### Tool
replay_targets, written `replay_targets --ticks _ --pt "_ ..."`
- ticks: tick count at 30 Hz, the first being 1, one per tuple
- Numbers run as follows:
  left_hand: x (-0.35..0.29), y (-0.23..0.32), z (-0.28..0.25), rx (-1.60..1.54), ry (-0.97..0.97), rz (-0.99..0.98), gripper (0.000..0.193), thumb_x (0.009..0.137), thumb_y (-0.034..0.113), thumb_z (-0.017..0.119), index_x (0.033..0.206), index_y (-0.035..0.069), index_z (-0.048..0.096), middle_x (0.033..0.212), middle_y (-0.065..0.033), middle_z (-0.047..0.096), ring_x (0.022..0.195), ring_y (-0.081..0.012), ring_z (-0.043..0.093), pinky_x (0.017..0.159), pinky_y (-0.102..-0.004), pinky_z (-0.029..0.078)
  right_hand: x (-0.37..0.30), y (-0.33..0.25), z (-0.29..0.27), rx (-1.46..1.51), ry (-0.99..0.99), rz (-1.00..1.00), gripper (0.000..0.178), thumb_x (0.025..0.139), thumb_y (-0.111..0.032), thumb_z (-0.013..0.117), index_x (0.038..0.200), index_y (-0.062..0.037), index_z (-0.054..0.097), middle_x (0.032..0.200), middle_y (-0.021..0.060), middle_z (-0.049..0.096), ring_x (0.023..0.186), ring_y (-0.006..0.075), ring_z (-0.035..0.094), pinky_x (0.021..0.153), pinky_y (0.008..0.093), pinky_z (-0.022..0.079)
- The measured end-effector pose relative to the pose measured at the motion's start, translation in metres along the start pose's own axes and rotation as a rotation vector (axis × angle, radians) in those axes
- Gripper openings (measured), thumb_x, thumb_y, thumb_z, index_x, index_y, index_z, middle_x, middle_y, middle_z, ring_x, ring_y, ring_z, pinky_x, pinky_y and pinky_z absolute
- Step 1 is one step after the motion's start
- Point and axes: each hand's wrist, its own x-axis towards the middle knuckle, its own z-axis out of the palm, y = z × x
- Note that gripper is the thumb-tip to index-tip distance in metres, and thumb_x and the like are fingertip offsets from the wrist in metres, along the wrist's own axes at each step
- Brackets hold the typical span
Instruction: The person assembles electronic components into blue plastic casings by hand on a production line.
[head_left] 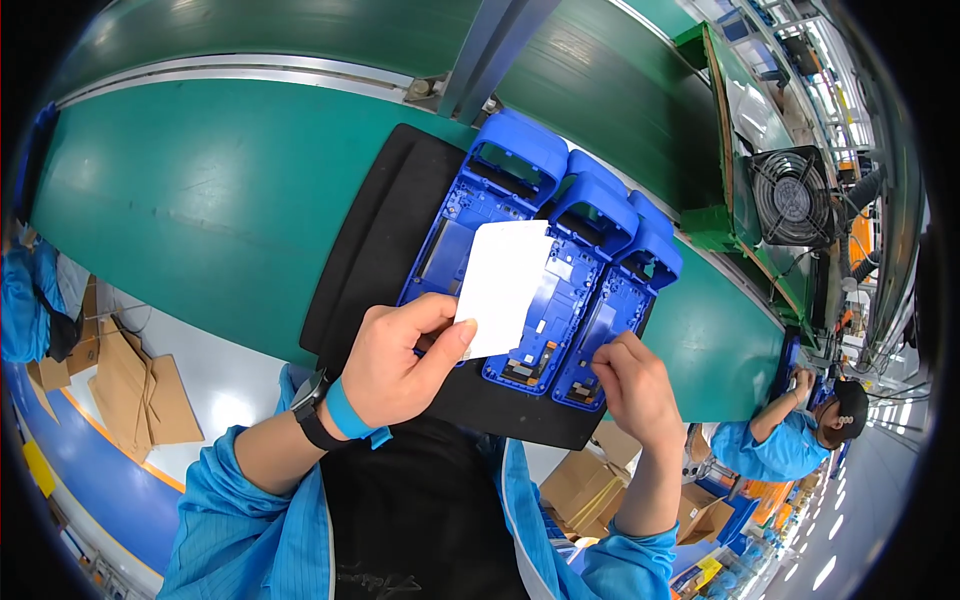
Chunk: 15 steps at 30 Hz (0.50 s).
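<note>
My left hand [400, 362] pinches a white sheet [503, 285] by its lower left edge, between thumb and fingers. The sheet hangs over the left and middle of three blue plastic housings [572, 285], hiding part of their insides. These lie side by side, open faces up, each with a raised hollow end away from me. My right hand [640, 385] hovers over or touches the near part of the right housing [612, 312]. Its fingertips are pressed together, and whatever they hold is too small or hidden to make out. Under the housings is a black mat [350, 250].
The mat rests on a green worktable [200, 180]. Beyond stand a metal post [490, 55] and a dark green conveyor surface [610, 110]. A black fan [792, 195] is at the right, near a co-worker in blue [765, 450]. Cardboard [145, 390] lies at the lower left.
</note>
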Motion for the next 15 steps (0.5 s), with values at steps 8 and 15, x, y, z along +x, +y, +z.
replay_targets --ticks 8,15 --pt "0.001 -0.004 0.004 -0.046 0.047 0.037 0.018 0.097 0.011 0.064 0.097 -0.007 0.065 0.077 -0.0145 0.071 0.067 -0.017 0.071 0.06 -0.0257 0.053 -0.021 0.008 0.009 0.089 0.083 0.024 0.009 0.082 0.0 0.069 0.088 -0.002 0.064 0.094 0.0108 0.056 0.09 0.0305 0.055 0.078 0.0383 0.046" --pt "0.001 0.0 0.001 -0.048 0.024 0.002 0.019 0.097 0.012 0.064 0.097 -0.007 0.065 0.077 -0.0143 0.072 0.069 -0.0181 0.072 0.061 -0.0258 0.054 -0.02 0.005 0.008 0.055 0.045 0.028 0.009 0.081 -0.001 0.07 0.088 -0.003 0.065 0.095 0.0092 0.055 0.09 0.0287 0.051 0.081 0.0368 0.044"
